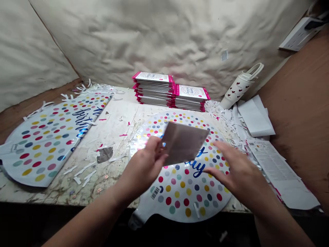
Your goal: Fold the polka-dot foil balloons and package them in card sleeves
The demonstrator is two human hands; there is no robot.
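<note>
Left hand (147,161) pinching grey rectangular sheet (185,144).
Right hand (240,171) spread, palm facing the sheet, over the dotted balloon (183,202); forearms (102,209) angle inward from both sides.

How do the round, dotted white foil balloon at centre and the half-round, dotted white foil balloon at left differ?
The round balloon shows a full disc; the half-round balloon has one straight edge.
The left hand and right hand partly hide the round balloon; neither hides the half-round balloon.
Both: multicoloured dots, blue lettering.
</note>
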